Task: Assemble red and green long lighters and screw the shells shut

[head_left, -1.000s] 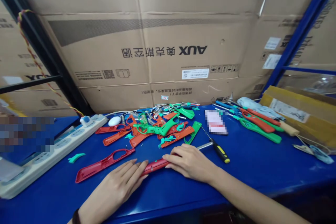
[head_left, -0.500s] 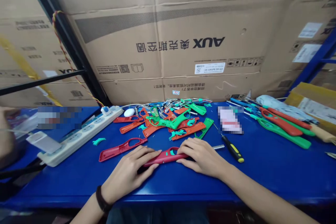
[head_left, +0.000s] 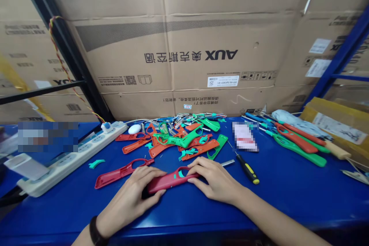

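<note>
A red plastic lighter body (head_left: 170, 179) with a small teal trigger piece in its loop lies on the blue table (head_left: 288, 196). My left hand (head_left: 131, 198) curls round its near end, fingers closed on it. My right hand (head_left: 215, 180) presses on its far end, fingers bent over the shell. Just left lies an open red half shell (head_left: 119, 171). Behind my hands is a pile of red, orange and green shells (head_left: 181, 140) with teal triggers and metal parts.
A black-and-yellow screwdriver (head_left: 245, 168) lies right of my right hand. Assembled red and green lighters (head_left: 296, 144) sit at the right. A white power strip (head_left: 72, 155) runs along the left. A loose teal piece (head_left: 96, 163) lies nearby. Big cardboard boxes (head_left: 184, 57) stand behind.
My left hand went from lying flat beside the red body to curling round its end. The body now shows its closed side with the loop. The camera shifted.
</note>
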A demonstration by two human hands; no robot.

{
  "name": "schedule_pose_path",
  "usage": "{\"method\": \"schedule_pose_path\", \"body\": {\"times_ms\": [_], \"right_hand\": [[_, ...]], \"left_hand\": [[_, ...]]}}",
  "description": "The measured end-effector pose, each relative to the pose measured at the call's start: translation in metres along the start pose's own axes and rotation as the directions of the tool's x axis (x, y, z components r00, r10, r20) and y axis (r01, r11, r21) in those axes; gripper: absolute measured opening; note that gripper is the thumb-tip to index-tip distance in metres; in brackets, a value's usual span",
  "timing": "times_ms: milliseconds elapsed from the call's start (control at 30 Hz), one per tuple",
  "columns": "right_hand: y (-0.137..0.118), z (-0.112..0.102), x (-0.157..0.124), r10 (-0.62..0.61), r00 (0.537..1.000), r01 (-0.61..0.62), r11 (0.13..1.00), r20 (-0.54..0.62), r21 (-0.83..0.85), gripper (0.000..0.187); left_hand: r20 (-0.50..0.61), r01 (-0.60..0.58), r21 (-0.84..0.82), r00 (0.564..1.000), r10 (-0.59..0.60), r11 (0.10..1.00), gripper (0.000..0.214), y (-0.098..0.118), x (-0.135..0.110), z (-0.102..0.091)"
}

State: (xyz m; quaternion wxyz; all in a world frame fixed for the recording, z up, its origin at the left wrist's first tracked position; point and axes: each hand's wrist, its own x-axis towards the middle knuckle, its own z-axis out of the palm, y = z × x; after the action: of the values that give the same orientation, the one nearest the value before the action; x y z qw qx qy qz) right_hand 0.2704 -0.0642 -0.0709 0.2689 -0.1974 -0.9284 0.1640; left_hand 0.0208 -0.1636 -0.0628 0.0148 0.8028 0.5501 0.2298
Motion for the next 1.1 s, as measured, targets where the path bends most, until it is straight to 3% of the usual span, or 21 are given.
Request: {"method": "schedule_pose_path", "body": {"times_ms": [333,500,767,1100], "right_hand": [[-0.003,-0.001,0.000,-0.039,0.997,0.035,0.997,-0.066,-0.070,0.018],[-0.004,0.000,-0.001,-0.044,0.991,0.038,0.998,-0.127,-0.043,0.016],[-0.001,-0.001,0.000,-0.004,0.997,0.002,1.000,-0.083,-0.022,0.016],[0.000,-0.003,-0.002,0.045,0.997,-0.044,0.999,-0.058,0.031,0.014]], "left_hand": [[0.021,0.039,-0.003,0.999,-0.039,0.999,0.033,-0.001,0.004,-0.003],[0.011,0.067,-0.018,0.998,-0.067,0.998,0.047,-0.005,0.004,-0.001],[-0.042,0.093,-0.041,0.995,-0.095,0.995,0.059,-0.005,-0.002,0.003],[-0.093,0.016,0.039,0.996,-0.012,0.999,0.042,-0.007,-0.012,-0.001]]}}
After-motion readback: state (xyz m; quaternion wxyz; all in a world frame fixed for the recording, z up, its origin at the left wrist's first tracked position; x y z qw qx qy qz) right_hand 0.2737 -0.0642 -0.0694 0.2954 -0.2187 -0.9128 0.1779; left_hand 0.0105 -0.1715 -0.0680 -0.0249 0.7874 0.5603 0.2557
